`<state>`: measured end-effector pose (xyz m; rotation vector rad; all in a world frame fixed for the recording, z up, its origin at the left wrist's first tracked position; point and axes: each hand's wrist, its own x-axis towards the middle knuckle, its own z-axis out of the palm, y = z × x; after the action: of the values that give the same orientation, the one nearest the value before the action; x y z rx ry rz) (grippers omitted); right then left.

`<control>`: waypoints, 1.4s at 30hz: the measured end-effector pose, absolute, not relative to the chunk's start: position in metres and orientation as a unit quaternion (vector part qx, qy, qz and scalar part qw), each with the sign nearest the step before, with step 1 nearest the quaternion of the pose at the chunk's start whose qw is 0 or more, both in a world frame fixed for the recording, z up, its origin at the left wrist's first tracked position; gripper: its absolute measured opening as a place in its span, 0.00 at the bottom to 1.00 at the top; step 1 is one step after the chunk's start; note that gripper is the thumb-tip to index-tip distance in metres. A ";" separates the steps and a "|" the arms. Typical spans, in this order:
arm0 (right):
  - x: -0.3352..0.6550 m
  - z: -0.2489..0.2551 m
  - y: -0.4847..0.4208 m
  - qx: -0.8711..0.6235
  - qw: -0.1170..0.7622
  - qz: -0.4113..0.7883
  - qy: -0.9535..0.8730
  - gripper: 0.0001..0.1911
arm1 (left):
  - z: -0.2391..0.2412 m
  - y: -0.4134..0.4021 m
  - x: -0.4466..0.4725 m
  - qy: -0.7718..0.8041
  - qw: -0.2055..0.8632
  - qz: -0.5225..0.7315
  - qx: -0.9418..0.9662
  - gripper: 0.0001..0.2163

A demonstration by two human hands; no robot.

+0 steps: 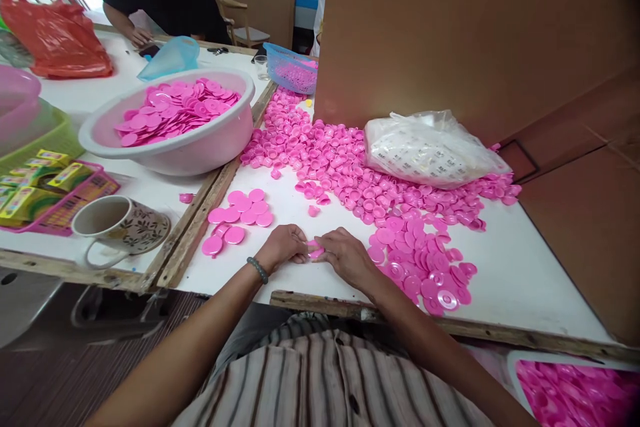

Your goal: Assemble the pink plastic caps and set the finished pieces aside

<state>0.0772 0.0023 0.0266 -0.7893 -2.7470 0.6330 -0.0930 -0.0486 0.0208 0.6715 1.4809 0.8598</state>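
My left hand (283, 245) and my right hand (345, 255) meet at the near edge of the white table (510, 280), fingers closed together on a small pink plastic piece (315, 251) between them. A bead bracelet circles my left wrist. Left of my hands lies a small group of flat pink discs (239, 217). To the right spreads a pile of pink discs (425, 263), and behind it a wide heap of small pink caps (345, 163).
A white basin (200, 147) full of pink discs stands at left, with a patterned mug (117, 227) and a pink tray of yellow boxes (45, 190). A clear plastic bag (430, 150) lies before a brown board. Another person sits at the far left. A blue basket (290, 67) stands farther back.
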 end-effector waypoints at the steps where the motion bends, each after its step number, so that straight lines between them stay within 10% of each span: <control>1: 0.074 0.029 0.005 -0.263 0.089 0.203 -0.939 0.08 | 0.021 -0.047 -0.094 0.642 0.615 0.364 0.280 0.14; 34: 0.068 0.026 0.000 -0.337 0.070 0.253 -0.904 0.07 | 0.020 -0.045 -0.089 0.624 0.626 0.366 0.292 0.13; 42: 0.136 0.030 -0.023 -0.491 0.074 -0.012 -0.868 0.12 | 0.040 -0.070 -0.126 0.786 0.267 0.285 0.479 0.11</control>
<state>0.1365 -0.0228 0.0303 -1.4722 -2.6052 -0.0367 -0.1256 -0.0697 0.0405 1.2928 2.1217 0.7686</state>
